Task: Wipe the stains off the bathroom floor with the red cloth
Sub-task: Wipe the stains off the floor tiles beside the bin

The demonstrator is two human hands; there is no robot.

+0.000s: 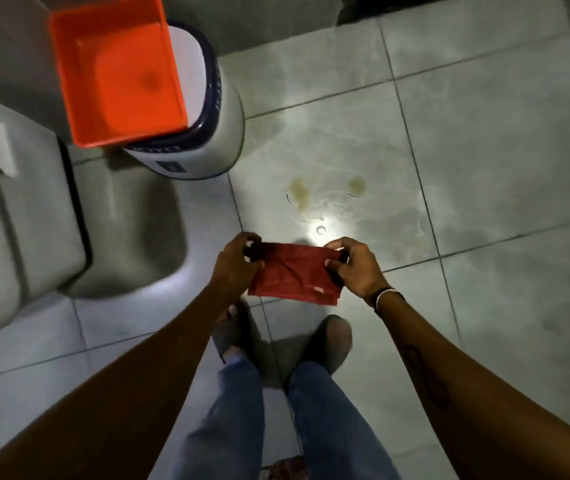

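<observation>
Your left hand and right hand each pinched the red cloth, stretched above the stains on the floor.

red cloth: I'm seeing it hanging stretched flat in the air, pinched at both upper corners, lower edge drooping, small pale tag near the bottom | stains: two yellowish-brown blotches lying side by side on the pale tiled bathroom floor, beyond the cloth, apart from it

I hold the red cloth stretched between my left hand and right hand, above the tiled floor, near two brownish stains.
</observation>
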